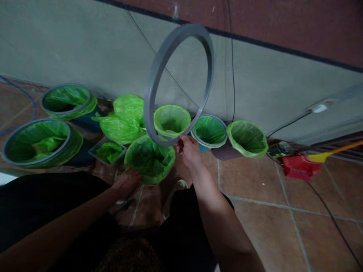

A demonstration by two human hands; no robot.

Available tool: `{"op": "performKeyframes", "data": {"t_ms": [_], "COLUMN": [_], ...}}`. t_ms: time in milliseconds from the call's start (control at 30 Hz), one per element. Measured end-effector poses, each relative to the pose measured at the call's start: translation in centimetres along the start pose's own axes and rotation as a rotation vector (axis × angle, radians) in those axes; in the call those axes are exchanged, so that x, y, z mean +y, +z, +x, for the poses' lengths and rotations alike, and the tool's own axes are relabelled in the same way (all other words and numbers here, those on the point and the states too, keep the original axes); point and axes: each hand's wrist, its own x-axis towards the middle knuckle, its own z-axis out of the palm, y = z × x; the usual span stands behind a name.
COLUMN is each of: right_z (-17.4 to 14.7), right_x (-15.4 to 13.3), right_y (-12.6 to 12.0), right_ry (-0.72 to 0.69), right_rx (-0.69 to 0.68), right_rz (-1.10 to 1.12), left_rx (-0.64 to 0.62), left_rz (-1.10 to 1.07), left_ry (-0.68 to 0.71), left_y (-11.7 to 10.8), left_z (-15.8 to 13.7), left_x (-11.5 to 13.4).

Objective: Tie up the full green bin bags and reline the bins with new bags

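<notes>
My right hand (189,149) pinches the lower edge of a grey plastic trash can ring (151,88), which stands tilted upright in the air over the bins. Under it, between my feet, is a trash can lined with a bright green bag (150,177), the bag folded out over its rim. My left hand (128,183) grips the near left edge of this lined can. Just behind the ring stands another can with a pale green liner (172,130). A small square bin (120,160) with crumpled green plastic in it sits left of the can I hold.
Two lined cans with grey rings (68,143) (45,109) stand at left, beside tied green bags (121,126). Further lined cans (210,145) (246,154) line the wall at right. A red dustpan (300,166) and cables (333,219) lie on the tiled floor.
</notes>
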Motion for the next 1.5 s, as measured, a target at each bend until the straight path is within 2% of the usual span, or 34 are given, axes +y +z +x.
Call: {"op": "performKeyframes", "data": {"t_ms": [67, 167, 267, 333, 567, 833, 900, 1033, 1133, 1233, 1300, 1400, 1500], "right_z": [0.0, 0.0, -0.1, -0.1, 0.0, 0.2, 0.2, 0.0, -0.1, 0.1, 0.2, 0.4, 0.8], "right_x": [0.0, -0.1, -0.2, -0.2, -0.1, 0.0, 0.0, -0.1, -0.1, 0.0, 0.2, 0.8, 1.8], "right_y": [0.0, 0.1, 0.2, 0.3, 0.0, 0.3, 0.3, 0.1, 0.1, 0.1, 0.0, -0.6, -1.3], "right_ry": [-0.002, 0.006, 0.017, 0.017, 0.008, 0.005, -0.002, -0.006, -0.002, -0.013, -0.033, -0.064, -0.102], "right_rx": [0.004, 0.011, 0.023, 0.027, 0.027, 0.022, 0.023, 0.021, 0.016, 0.009, 0.001, -0.012, -0.062], "right_rz": [0.004, 0.006, 0.012, 0.011, 0.001, 0.017, 0.012, 0.008, 0.015, 0.000, -0.046, -0.206, -0.567], "left_rx": [0.051, 0.123, 0.144, 0.125, -0.048, -0.194, -0.148, 0.078, 0.204, 0.181, 0.113, 0.014, -0.012], "left_rz": [0.031, 0.023, -0.013, -0.021, 0.006, 0.026, 0.019, 0.004, -0.049, -0.084, -0.062, -0.027, -0.075], "left_ry": [-0.047, -0.046, 0.018, 0.017, -0.096, -0.152, -0.171, -0.223, -0.105, 0.055, 0.054, -0.045, -0.081], "left_y": [0.1, 0.6, 1.3, 1.9, 3.4, 2.3, 1.9, 0.8, 0.7, 1.6, 2.2, 2.3, 1.6], "left_z": [-0.6, -1.2, -0.8, -0.1, 1.4, 2.2, 2.2, 1.2, 0.2, 0.3, 1.0, 2.5, 2.8], "left_x": [0.4, 2.9, 5.8, 6.7, 5.1, 5.0, 5.0, 5.5, 7.0, 8.8, 9.6, 9.8, 9.1]}}
